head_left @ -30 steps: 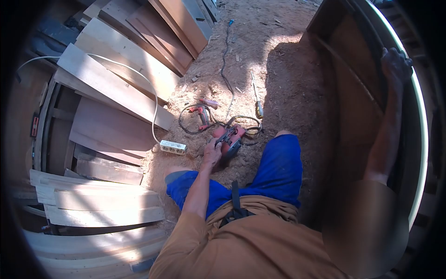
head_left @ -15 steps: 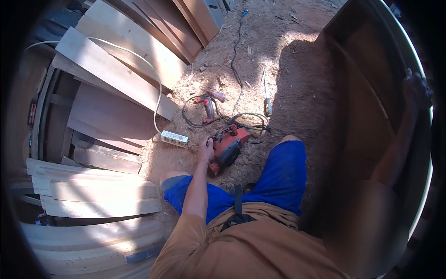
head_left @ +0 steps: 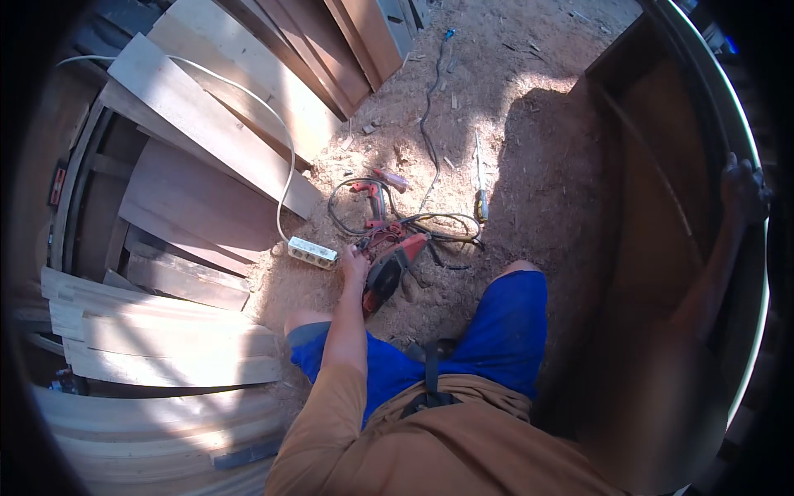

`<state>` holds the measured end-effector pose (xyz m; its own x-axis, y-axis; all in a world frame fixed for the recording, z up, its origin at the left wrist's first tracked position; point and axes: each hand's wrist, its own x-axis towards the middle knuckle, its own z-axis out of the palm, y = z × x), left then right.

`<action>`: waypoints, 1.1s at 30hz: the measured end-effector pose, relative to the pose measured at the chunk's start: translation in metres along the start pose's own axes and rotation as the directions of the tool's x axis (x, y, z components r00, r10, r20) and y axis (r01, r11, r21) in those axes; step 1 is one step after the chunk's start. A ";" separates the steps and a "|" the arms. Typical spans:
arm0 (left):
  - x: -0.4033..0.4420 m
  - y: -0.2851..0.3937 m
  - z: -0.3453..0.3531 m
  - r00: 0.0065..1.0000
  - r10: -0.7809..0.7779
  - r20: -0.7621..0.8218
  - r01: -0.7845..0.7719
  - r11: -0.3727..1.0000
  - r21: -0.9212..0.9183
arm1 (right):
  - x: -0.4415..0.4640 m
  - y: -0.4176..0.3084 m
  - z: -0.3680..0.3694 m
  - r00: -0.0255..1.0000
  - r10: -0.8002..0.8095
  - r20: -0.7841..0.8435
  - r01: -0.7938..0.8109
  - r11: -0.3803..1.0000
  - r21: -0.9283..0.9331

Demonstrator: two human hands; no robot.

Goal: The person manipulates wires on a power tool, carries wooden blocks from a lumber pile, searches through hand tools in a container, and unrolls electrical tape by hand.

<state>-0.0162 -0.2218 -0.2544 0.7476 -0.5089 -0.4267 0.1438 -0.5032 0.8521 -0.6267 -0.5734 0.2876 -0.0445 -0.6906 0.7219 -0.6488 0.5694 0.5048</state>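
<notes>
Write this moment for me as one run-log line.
left hand: holding red tool | right hand: on panel edge | left hand nearby: power strip

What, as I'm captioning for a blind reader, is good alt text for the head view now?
The left hand holds a red and black power tool near the ground, while the right hand is at the edge of a dark wooden piece. A screwdriver lies ahead; a power strip and boards are at left.
</notes>
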 end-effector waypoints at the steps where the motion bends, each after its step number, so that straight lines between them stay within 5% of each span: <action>1: -0.002 -0.001 0.001 1.000 -0.003 -0.003 0.003 1.000 -0.003 | -0.001 0.000 -0.004 1.000 -0.003 0.011 0.004 1.000 -0.006; 12: -0.029 0.004 -0.021 0.972 -0.156 0.175 0.207 0.921 -0.331 | 0.007 0.004 0.038 0.948 -0.052 -0.315 0.063 0.998 0.026; 20: 0.002 -0.022 -0.041 0.948 -0.128 0.292 0.117 0.992 0.054 | 0.014 0.004 0.071 0.878 -0.115 -0.465 0.155 0.987 0.049; 24: 0.018 -0.054 -0.036 0.946 0.235 0.224 -0.291 0.919 0.265 | 0.038 0.013 0.133 0.843 -0.217 -0.492 0.245 0.969 -0.008; 27: -0.039 0.033 -0.035 0.968 -0.098 0.229 0.036 0.964 0.263 | 0.044 0.012 0.164 0.750 -0.300 -0.589 0.270 0.953 -0.140; 30: -0.032 0.008 -0.034 0.962 0.249 0.112 -0.273 0.864 0.424 | 0.046 0.015 0.154 0.791 -0.240 -0.562 0.278 0.960 -0.019; 33: -0.033 0.006 -0.034 0.970 0.236 0.061 -0.240 0.873 0.424 | 0.044 0.009 0.150 0.855 -0.185 -0.485 0.239 0.970 0.051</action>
<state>-0.0175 -0.1842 -0.2253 0.7192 -0.6553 -0.2310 -0.3285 -0.6136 0.7180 -0.7485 -0.6654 0.2527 0.4502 -0.4792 0.7535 -0.6788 0.3646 0.6374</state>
